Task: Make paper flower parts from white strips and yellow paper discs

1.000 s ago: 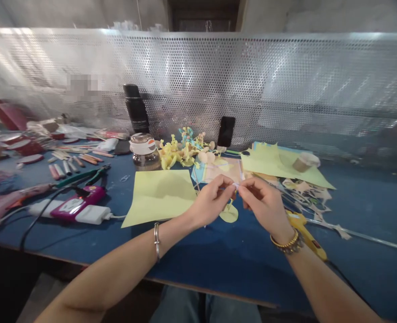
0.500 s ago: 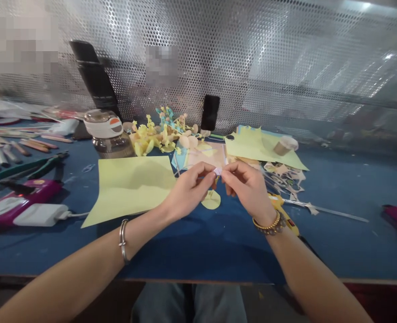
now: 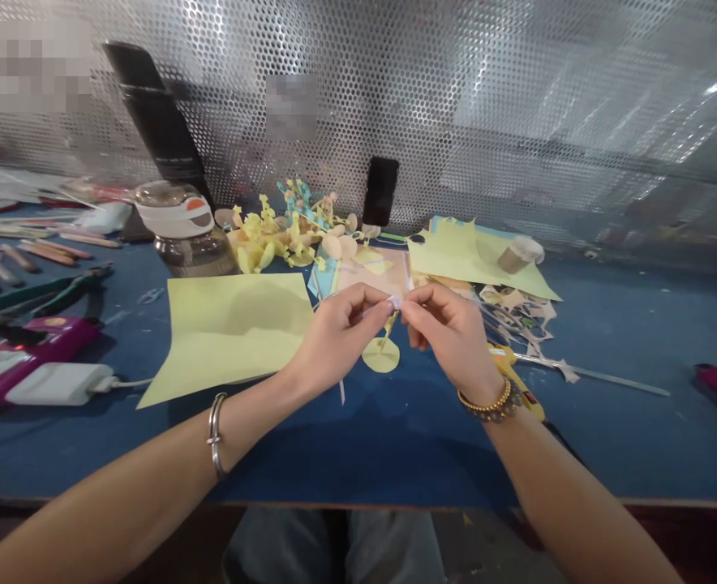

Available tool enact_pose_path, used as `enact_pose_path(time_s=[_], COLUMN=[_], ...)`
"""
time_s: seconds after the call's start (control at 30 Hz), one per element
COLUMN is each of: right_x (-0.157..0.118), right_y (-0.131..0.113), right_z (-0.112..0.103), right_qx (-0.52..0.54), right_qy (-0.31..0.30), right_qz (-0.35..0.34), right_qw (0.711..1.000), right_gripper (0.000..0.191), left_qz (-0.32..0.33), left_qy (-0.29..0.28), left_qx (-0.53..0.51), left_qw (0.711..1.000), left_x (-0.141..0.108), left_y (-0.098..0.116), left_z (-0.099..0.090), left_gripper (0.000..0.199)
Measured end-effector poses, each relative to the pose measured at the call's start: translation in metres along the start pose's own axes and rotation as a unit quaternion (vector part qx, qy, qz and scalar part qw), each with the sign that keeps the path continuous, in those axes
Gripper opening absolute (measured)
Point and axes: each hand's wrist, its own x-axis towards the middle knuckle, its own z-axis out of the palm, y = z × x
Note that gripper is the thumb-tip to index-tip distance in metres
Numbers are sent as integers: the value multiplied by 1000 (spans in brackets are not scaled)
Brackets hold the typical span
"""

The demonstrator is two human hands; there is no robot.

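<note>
My left hand (image 3: 337, 334) and my right hand (image 3: 447, 337) meet at the fingertips, both pinching a small pale paper piece (image 3: 395, 302). A thin pale strip (image 3: 341, 391) hangs below my left hand. Just under the hands lies a round yellow paper disc (image 3: 381, 355), with a narrow yellow stem (image 3: 388, 327) rising towards the fingers. Whether the stem touches the pinched piece is hidden. Behind the hands lies a pink-and-blue paper sheet (image 3: 371, 272). A large pale yellow sheet (image 3: 230, 337) lies left of my left hand.
A yellow glue gun (image 3: 508, 365) lies by my right wrist, near cut paper scraps (image 3: 517, 312) and a metal ruler (image 3: 595, 381). Yellow paper cutouts (image 3: 273, 243), a jar (image 3: 185, 231), a phone (image 3: 379, 191), and a power bank (image 3: 57, 384) sit on the blue table (image 3: 358, 454) before a perforated metal screen (image 3: 456, 105).
The whole scene has shifted left and slightly up in view as my head turned. My hands stay together on the small piece, and the thin strip now shows below my left hand.
</note>
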Motion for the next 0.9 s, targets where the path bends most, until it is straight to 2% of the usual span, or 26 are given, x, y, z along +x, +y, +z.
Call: enact_pose_path(time_s=[0.17, 0.37, 0.6, 0.9], right_x=[-1, -1, -1, -1], right_y=[0, 0, 0, 2], right_z=[1, 0, 1, 2], right_qx=[8, -8, 7, 23], right_qy=[13, 14, 16, 27], right_qz=[-9, -17, -13, -3], right_qw=[1000, 1000, 1000, 999], right_gripper=[13, 13, 12, 11], left_qz=[-7, 7, 9, 13], left_qy=[-4, -19, -4, 6], left_qx=[-15, 32, 41, 43], left_qw=[1000, 999, 999, 999], left_x=[-1, -3, -3, -3], left_y=[2, 7, 6, 2], left_z=[1, 1, 1, 1], left_gripper=[18, 17, 25, 18])
